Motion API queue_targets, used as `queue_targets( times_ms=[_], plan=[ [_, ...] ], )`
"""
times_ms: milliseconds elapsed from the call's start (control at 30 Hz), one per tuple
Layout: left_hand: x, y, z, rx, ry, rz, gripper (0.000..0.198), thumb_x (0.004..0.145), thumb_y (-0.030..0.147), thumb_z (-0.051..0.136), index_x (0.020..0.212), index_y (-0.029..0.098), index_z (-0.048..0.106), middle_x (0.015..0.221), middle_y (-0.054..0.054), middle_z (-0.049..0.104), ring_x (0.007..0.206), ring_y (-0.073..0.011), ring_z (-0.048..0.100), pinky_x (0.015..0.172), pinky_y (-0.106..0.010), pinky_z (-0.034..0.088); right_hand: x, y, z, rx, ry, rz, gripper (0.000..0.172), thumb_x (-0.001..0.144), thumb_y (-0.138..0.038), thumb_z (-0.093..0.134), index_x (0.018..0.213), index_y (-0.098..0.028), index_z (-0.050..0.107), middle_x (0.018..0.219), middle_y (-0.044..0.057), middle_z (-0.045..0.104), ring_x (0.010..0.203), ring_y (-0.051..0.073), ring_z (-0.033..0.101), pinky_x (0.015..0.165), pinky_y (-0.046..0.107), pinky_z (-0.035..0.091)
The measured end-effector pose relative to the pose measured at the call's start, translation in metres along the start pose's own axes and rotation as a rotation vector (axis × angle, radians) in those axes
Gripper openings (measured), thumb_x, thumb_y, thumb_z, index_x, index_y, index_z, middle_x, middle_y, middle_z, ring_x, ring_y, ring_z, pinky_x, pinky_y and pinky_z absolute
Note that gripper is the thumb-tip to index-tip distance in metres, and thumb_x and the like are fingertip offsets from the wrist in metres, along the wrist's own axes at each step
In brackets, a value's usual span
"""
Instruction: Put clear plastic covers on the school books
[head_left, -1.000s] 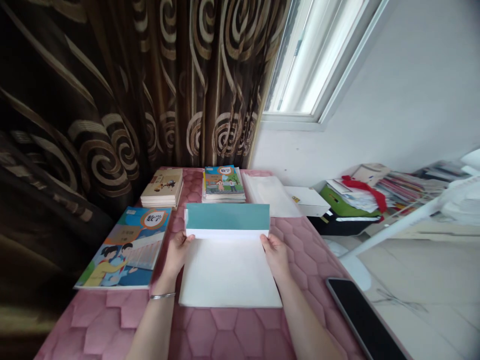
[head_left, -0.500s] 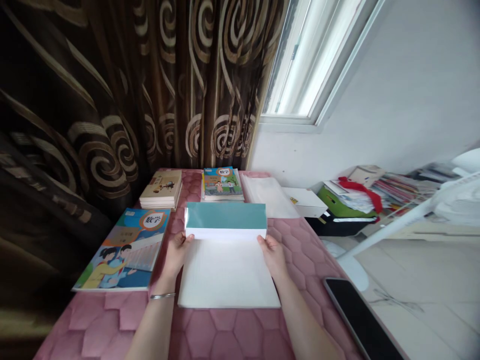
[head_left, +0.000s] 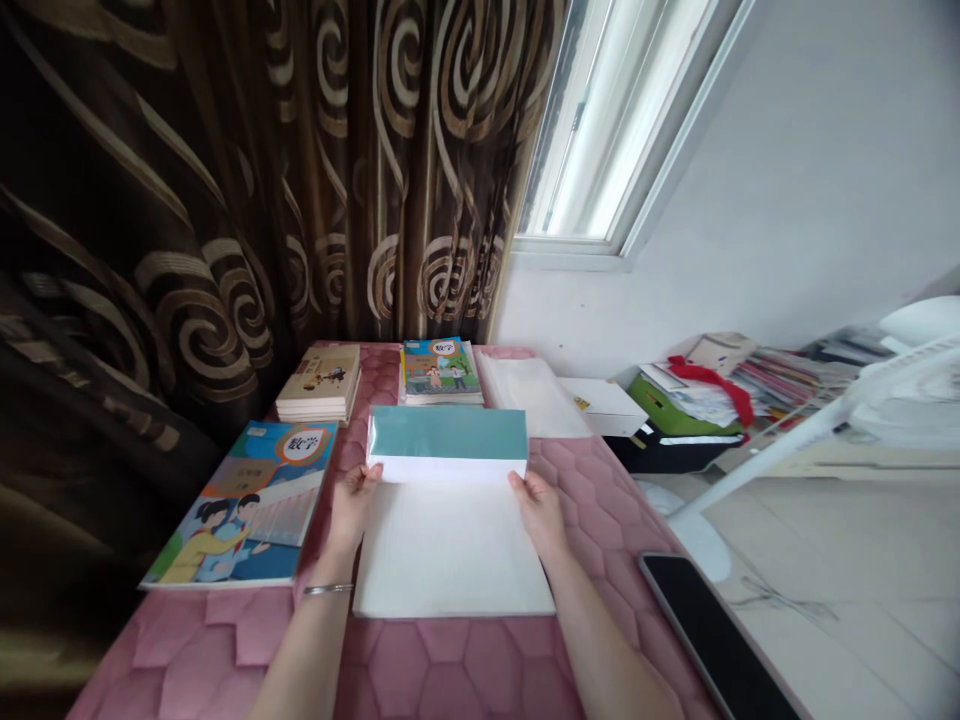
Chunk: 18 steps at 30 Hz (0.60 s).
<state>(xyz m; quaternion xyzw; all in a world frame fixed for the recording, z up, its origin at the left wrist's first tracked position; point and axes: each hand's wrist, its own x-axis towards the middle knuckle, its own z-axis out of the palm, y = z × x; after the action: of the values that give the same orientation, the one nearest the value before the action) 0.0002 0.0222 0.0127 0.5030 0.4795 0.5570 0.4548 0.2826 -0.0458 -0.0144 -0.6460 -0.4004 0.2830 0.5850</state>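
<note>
A notebook [head_left: 454, 550] lies in front of me with a white, faintly lined page facing up. Across its far end stands a teal and white cover flap [head_left: 450, 433], with a glossy, clear plastic edge at its left. My left hand [head_left: 352, 505] pinches the left side of this flap, thumb on top. On the opposite side, my right hand [head_left: 541, 510] grips the flap's right edge the same way. The fingers beneath are hidden. Left of my left hand lies a blue maths textbook [head_left: 240, 510] with cartoon children on it.
Small tan books [head_left: 319, 385] are stacked at the back left, beside another textbook pile [head_left: 440, 372]. Clear plastic sheets [head_left: 532, 395] lie at the back right. A phone [head_left: 716, 635] rests on the pink quilted surface [head_left: 450, 665] near its right edge. Beyond stands a white fan [head_left: 757, 465].
Both hands keep their hold on the flap, and the notebook stays put. The whole view has shifted slightly.
</note>
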Motion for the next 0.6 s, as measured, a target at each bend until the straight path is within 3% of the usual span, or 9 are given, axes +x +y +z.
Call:
queue_targets(
  times_ms=[167, 400, 600],
  plan=[
    [-0.002, 0.005, -0.001, -0.038, -0.038, 0.038, 0.042, 0.066, 0.059, 0.069, 0.067, 0.018, 0.060, 0.066, 0.001, 0.061, 0.065, -0.0141, 0.055, 0.065, -0.023, 0.041, 0.001, 0.001, 0.000, 0.005, 0.015, -0.009, 0.058, 0.066, -0.073, 0.058, 0.072, -0.016, 0.064, 0.056, 0.001, 0.060, 0.054, 0.017, 0.053, 0.049, 0.025, 0.039],
    [0.005, -0.007, 0.000, -0.033, 0.006, -0.051, 0.048, 0.064, 0.062, 0.068, 0.068, 0.015, 0.062, 0.061, 0.001, 0.059, 0.059, -0.0131, 0.050, 0.060, -0.023, 0.038, 0.003, 0.002, 0.000, 0.033, 0.001, -0.001, 0.057, 0.064, -0.073, 0.060, 0.075, -0.017, 0.066, 0.057, 0.002, 0.063, 0.057, 0.020, 0.057, 0.051, 0.027, 0.043],
    [0.007, -0.007, -0.002, 0.006, 0.010, -0.027, 0.046, 0.066, 0.059, 0.068, 0.069, 0.014, 0.063, 0.062, 0.000, 0.060, 0.060, -0.0137, 0.051, 0.060, -0.024, 0.037, 0.004, -0.010, -0.002, 0.233, -0.097, -0.016, 0.045, 0.066, -0.058, 0.070, 0.088, -0.019, 0.067, 0.080, 0.005, 0.071, 0.074, 0.023, 0.064, 0.068, 0.033, 0.050]
  ],
)
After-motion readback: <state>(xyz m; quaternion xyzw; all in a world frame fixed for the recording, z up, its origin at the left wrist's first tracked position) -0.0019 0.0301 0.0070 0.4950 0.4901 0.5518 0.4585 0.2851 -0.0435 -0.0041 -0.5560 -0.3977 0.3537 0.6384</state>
